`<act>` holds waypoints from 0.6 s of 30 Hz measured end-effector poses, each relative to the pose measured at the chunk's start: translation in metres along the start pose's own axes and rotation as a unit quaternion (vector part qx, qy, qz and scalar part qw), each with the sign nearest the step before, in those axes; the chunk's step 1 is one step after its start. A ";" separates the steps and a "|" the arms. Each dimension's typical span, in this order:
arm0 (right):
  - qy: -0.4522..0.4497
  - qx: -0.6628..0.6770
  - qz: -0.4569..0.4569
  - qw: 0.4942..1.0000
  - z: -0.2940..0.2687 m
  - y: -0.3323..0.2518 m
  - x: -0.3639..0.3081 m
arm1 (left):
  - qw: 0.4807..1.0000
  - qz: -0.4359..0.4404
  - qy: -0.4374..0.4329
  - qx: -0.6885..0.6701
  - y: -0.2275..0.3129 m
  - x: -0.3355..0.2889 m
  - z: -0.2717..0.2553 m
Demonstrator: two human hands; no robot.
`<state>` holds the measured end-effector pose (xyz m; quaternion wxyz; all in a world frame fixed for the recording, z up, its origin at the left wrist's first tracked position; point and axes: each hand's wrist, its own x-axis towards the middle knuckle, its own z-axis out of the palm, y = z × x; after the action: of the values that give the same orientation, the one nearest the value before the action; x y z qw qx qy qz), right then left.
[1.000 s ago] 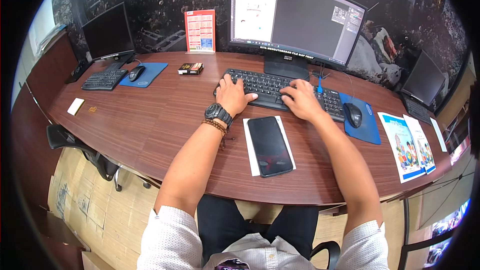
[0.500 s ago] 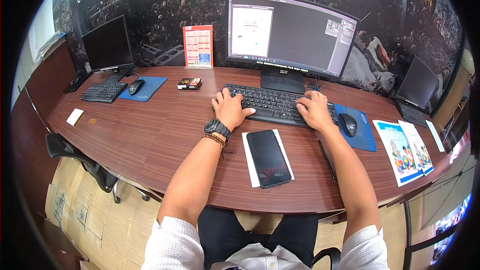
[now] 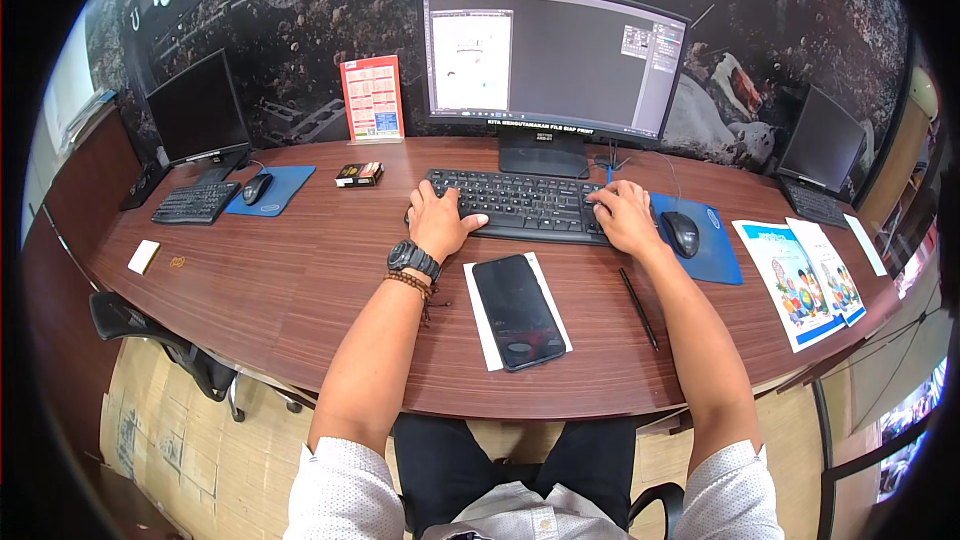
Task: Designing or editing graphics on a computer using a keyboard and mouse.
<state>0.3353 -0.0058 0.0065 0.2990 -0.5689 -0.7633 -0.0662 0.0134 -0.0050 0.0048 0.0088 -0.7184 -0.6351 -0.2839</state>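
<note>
The left hand (image 3: 438, 222) lies spread, fingers on the left end of a black keyboard (image 3: 530, 206) below the curved monitor (image 3: 570, 60). A dark phone (image 3: 518, 310) rests on a white sheet (image 3: 486, 330) nearer the person, then the right hand (image 3: 627, 216), loosely curled around nothing, covers keys; a black pen (image 3: 638, 308) lies below, a mouse (image 3: 683, 234) just beside.

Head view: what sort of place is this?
Most likely a shared computer office: a long wood-grain desk bears a lit curved monitor with a black computer keyboard before it, plus a left-hand dark monitor and a desk calendar.
</note>
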 end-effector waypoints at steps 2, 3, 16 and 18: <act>-0.005 -0.026 0.001 1.000 0.003 0.001 -0.002 | 1.000 0.002 -0.004 0.005 0.003 -0.001 0.000; -0.012 -0.053 0.004 0.999 0.004 0.003 -0.003 | 1.000 0.001 -0.001 0.005 0.004 -0.001 0.000; 0.130 -0.075 0.030 0.988 -0.049 0.070 -0.040 | 1.000 -0.011 -0.019 0.003 0.001 -0.001 -0.001; 0.141 -0.072 0.057 0.986 -0.052 0.071 -0.048 | 1.000 -0.022 0.005 0.005 -0.001 -0.002 0.001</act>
<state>0.4277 -0.0447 0.0064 0.3652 -0.6167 -0.6726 -0.1839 0.0124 -0.0064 0.0025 0.0095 -0.7031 -0.6519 -0.2839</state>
